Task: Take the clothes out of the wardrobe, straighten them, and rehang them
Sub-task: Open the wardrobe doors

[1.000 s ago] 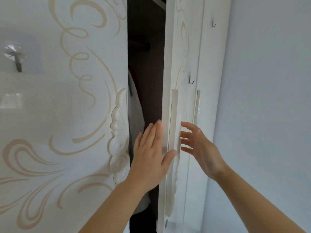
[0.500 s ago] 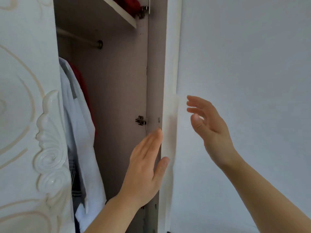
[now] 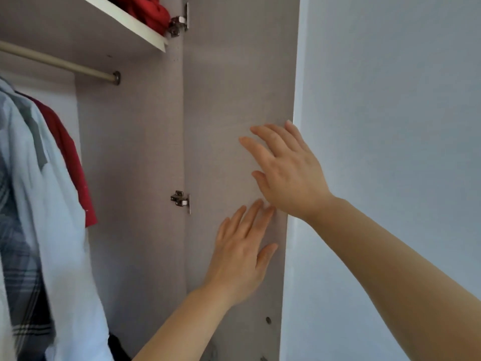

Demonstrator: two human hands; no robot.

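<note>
- Head view: a wardrobe is standing open, and its plain grey-mauve door panel (image 3: 234, 82) is swinging out to the right, showing its inner face, with a pale blue wall (image 3: 390, 100) lying beyond its edge.
- The left hand (image 3: 242, 256) is reaching up from the bottom centre, fingers straight and close together, palm facing the lower part of the door's inner face and holding nothing.
- The right hand (image 3: 289, 173) is reaching in from the lower right, just above the left one, fingers straight and spread wide over the same panel, also holding nothing; whether either palm is actually pressing the panel cannot be told.
- Two small silver metal hinges are joining the door to the wardrobe's side, one near the top (image 3: 178, 24) and one level with the hands (image 3: 181, 200).
- The clothes are hanging inside at the left, well apart from both hands: a pale blue-white shirt (image 3: 52, 204) in front, a grey plaid garment (image 3: 18, 256) at the far left edge, and a red garment (image 3: 67, 157) behind the shirt.
- A beige round hanging rail (image 3: 57, 62) is running across above them.
- A white-edged shelf (image 3: 125, 22) is sitting above the rail, carrying a bundle of red fabric (image 3: 145, 9).
</note>
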